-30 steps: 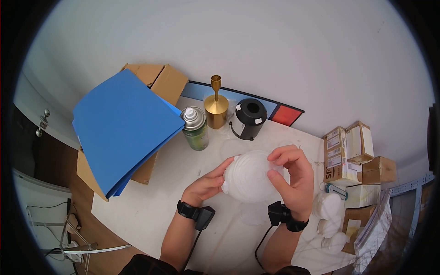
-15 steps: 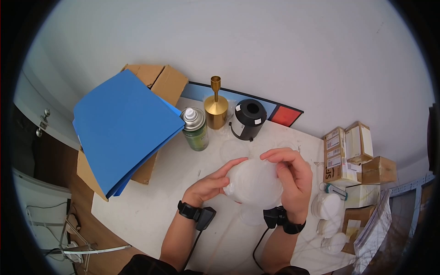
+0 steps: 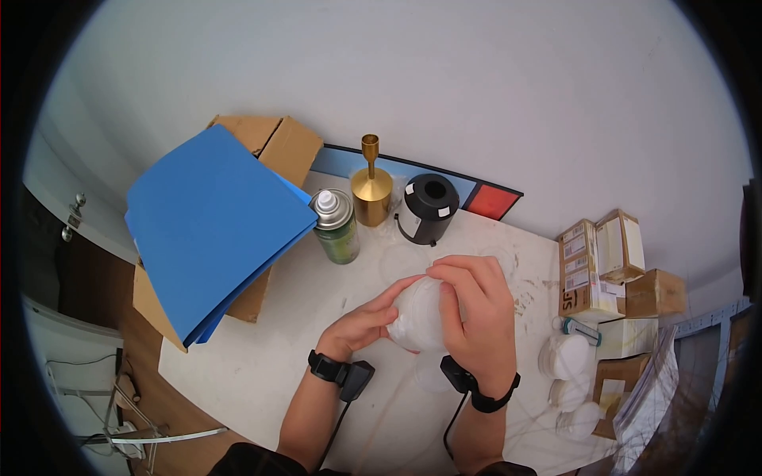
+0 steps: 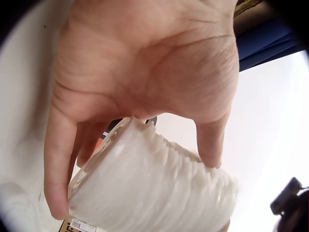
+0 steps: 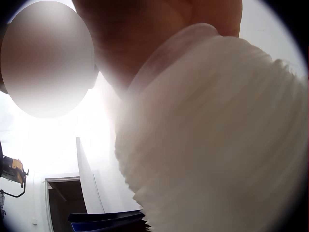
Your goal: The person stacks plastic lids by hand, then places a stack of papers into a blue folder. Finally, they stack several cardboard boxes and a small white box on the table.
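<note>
A stack of nested, translucent white plastic lids (image 3: 417, 313) is held up over the white table (image 3: 317, 293). My left hand (image 3: 361, 325) grips its left side; in the left wrist view, thumb and fingers span the frilled stack (image 4: 164, 188). Bent over its right side, my right hand (image 3: 480, 313) has its fingertips at the far rim and its thumb against the face. Close under the right palm, the right wrist view shows the smooth edge of one lid (image 5: 169, 53) standing out from the ruffled stack. A loose clear lid (image 3: 432, 374) lies on the table below.
Behind the hands stand a spray can (image 3: 337, 230), a gold candlestick (image 3: 371, 194) and a black cylinder (image 3: 429, 210). Blue folders (image 3: 218, 230) lie over a cardboard box (image 3: 290, 151) at left. Small boxes (image 3: 579, 270) and white round containers (image 3: 565, 355) line the right side.
My right hand has moved left across the stack, its fingers now over the far rim. The stack has turned, its face no longer toward the camera. The left hand keeps its grip.
</note>
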